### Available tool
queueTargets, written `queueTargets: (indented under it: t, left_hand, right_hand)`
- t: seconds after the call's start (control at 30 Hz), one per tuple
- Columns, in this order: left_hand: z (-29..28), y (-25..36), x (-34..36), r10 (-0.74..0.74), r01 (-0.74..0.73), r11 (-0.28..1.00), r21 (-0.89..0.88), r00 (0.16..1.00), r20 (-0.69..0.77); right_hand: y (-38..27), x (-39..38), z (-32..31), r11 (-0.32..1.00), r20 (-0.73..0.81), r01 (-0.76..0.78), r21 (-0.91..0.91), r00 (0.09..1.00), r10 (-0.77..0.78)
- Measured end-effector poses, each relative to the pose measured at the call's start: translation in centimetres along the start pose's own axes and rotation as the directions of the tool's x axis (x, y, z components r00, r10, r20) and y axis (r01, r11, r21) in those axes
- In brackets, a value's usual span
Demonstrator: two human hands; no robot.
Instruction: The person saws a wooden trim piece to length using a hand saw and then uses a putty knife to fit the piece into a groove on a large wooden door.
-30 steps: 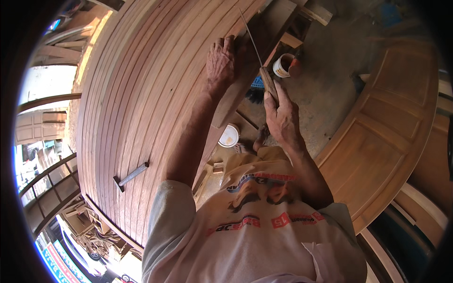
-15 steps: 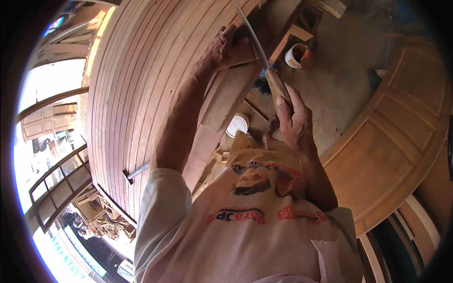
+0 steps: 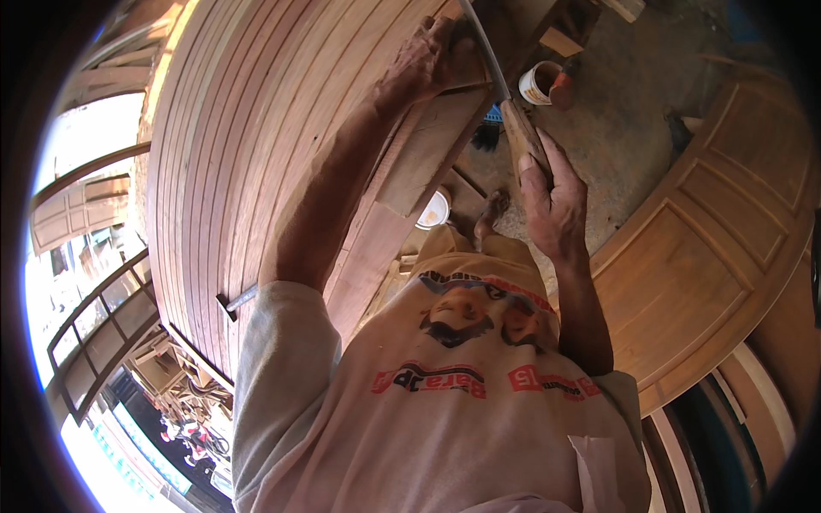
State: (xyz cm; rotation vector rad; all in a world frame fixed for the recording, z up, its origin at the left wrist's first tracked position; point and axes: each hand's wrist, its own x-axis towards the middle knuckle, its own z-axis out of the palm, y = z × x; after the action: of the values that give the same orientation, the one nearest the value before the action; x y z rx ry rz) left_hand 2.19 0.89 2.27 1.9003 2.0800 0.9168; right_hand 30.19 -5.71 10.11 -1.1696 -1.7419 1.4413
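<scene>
A handsaw [image 3: 486, 51], its narrow blade seen nearly edge-on and a wooden handle at its near end, slants up past the top edge of the view. My right hand [image 3: 556, 201] is closed on that handle, thumb and forefinger lying along it. Farther off to the left, my left hand [image 3: 425, 64] has its fingers curled at the far end of a short wooden board [image 3: 428, 158]. The blade runs just to the right of this hand. Where the teeth meet the wood cannot be made out. The board lies along the right side of a broad stack of long planks [image 3: 282, 94].
A metal bar clamp [image 3: 235, 303] sits on the planks by my left elbow. On the floor are a white bucket [image 3: 536, 84] and a white round container [image 3: 434, 209]. A panelled wooden door [image 3: 676, 299] leans at the right. Framed windows [image 3: 103, 321] stand at the left.
The view has shifted, so most things appear higher. My right hand and the handsaw have moved slightly right and away. My left hand also appears farther away, still at the board's end.
</scene>
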Motion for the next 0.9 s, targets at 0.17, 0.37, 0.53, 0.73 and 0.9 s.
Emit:
queueTargets:
  t: [0.17,0.37,0.53,0.73,0.9]
  left_hand:
    - [-0.1,-0.3,-0.2,0.045,-0.046,0.999,-0.003,0.998,-0.035]
    - [-0.2,0.1,-0.4,0.020,-0.022,0.998,-0.061,0.999,-0.037]
    - [0.0,-0.8,0.0,0.032,-0.029,0.991,-0.133,0.999,0.022]
    - [0.2,-0.5,0.3,0.048,-0.049,0.996,-0.077,0.999,-0.027]
    - [0.3,-0.5,0.4,-0.008,0.009,0.999,-0.040,1.000,0.010]
  right_hand:
    - [-0.4,-1.4,0.2,0.983,-0.098,-0.078,0.165,0.991,0.095]
    - [1.1,-4.4,-0.9,0.936,-0.171,-0.109,0.334,0.970,0.173]
    - [1.0,-6.8,-1.0,0.822,-0.151,-0.233,0.520,0.922,0.357]
    - [1.2,-6.8,-1.4,0.769,-0.185,-0.227,0.597,0.894,0.408]
    - [1.7,-6.8,-1.6,0.759,-0.154,-0.240,0.606,0.900,0.407]
